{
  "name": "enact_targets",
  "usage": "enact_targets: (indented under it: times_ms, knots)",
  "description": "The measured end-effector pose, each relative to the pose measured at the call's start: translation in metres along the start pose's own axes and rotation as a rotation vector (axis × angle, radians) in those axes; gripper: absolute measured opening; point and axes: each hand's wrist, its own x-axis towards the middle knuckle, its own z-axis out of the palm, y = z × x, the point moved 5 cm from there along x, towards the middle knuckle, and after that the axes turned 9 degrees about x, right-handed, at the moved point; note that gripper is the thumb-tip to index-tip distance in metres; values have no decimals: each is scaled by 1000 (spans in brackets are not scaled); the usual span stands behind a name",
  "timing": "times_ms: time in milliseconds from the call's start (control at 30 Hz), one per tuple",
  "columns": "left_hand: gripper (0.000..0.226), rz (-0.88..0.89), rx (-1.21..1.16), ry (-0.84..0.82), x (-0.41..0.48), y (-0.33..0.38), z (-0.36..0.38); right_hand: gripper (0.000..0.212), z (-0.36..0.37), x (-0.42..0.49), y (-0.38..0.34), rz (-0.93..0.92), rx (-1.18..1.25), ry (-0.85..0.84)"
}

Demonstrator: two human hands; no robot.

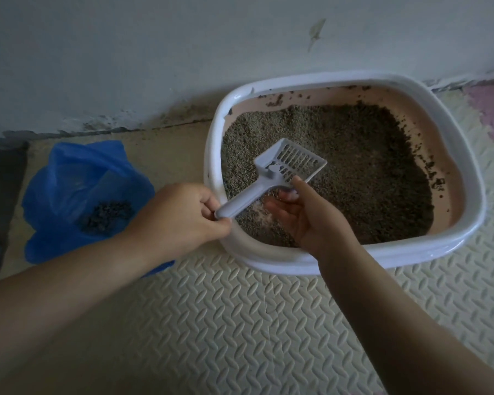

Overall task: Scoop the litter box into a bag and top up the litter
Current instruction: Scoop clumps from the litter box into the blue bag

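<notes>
Box (pixel 382 253), centre right: rigid plastic, judged heavy with litter (pixel 354 166), best left in place. Bag (pixel 69 172), left of frame: thin floppy film, dark clumps (pixel 109 216) seen inside, to be taken by its rim. Scoop (pixel 285 166), over the box's near-left corner: light, stiff, slotted, empty. Its handle end is pinched by the left hand (pixel 180 215); its neck is clasped by the right hand (pixel 305 218).

**Domestic floor corner, pet area**

Home setting. Embossed interlocking foam floor mat (pixel 240 323) at 6 o'clock, with a pink tile (pixel 491 109) at 2 o'clock. Painted wall (pixel 154 52) at 12 o'clock, scuffed and stained along its base. Cat litter box (pixel 411 250) at 2 o'clock; blue plastic bag (pixel 69 172) at 9 o'clock.
</notes>
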Motion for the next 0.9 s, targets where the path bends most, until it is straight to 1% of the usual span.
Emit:
enact_targets:
  times_ms: [100, 167, 233, 300, 400, 467, 500, 567, 600, 633, 667, 733, 767, 800, 833, 900]
  knots:
    - [9, -17, -9, 13, -2, 5, -4, 32, -6, 0, -13, -26, -228, -1]
    - [10, -9, 57, 3, 0, 10, -2, 30, -12, 1, -21, -70, -323, 30]
    - [9, 20, 166, -4, 6, 17, 2, 28, -17, 3, -25, -106, -327, 67]
    - [8, 67, 244, 8, 12, 24, 5, 29, -18, 4, -27, -119, -279, 91]
    - [25, 205, 328, 30, 22, 42, 12, 29, -14, 2, -30, -140, -268, 96]
    - [37, 264, 337, 29, 31, 53, 16, 30, -12, 0, -31, -171, -275, 76]
    - [39, 285, 324, 35, 37, 57, 19, 31, -11, -1, -31, -186, -267, 69]
    - [35, 318, 295, 37, 48, 59, 23, 33, -14, -3, -35, -215, -284, 54]
    - [33, 324, 288, 23, 53, 58, 25, 35, -16, -5, -39, -238, -339, 44]
    - [30, 328, 291, 0, 59, 56, 26, 40, -19, -9, -45, -281, -458, 32]
    - [27, 337, 300, -30, 64, 53, 27, 44, -24, -14, -52, -365, -664, 29]
    - [25, 368, 326, -73, 74, 47, 24, 46, -34, -27, -67, -674, -1268, 45]
    - [25, 386, 349, -79, 80, 43, 22, 46, -39, -35, -72, -836, -1522, 36]
    - [25, 398, 377, -85, 86, 39, 21, 45, -47, -41, -75, -950, -1663, 10]
    - [25, 403, 399, -94, 92, 37, 22, 44, -59, -44, -77, -1010, -1721, -21]
    - [25, 428, 421, -109, 105, 38, 28, 40, -88, -47, -83, -1089, -1733, -26]
